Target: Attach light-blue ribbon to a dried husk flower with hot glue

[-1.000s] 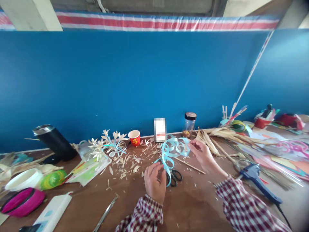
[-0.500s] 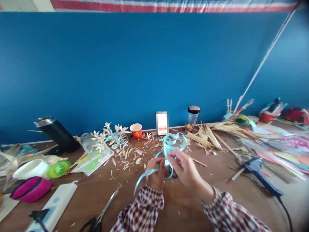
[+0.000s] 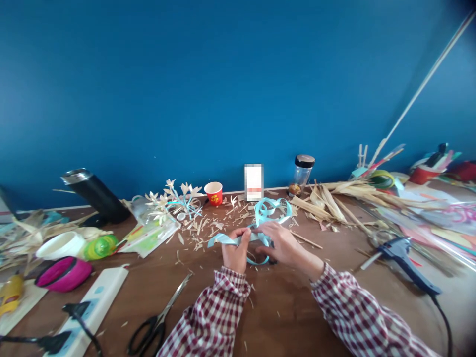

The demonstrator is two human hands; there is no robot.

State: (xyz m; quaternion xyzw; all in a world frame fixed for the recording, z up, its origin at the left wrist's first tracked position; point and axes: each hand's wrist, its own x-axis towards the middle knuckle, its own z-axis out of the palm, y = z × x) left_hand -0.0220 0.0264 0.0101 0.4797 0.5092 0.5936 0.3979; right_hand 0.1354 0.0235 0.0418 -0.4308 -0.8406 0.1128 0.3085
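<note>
Fingers (image 3: 242, 233) of the left hand (image 3: 234, 252) and of the right hand (image 3: 285, 248) are closed in a pinch on the pale blue ribbon (image 3: 268, 212), just above the table (image 3: 297, 317). Loops of the ribbon rise behind the hands and a loose tail runs out to the left. The step in hand looks like gathering the loops at one crossing, and the next move calls for a firm pinch there so the springy loops cannot slip open.
</note>
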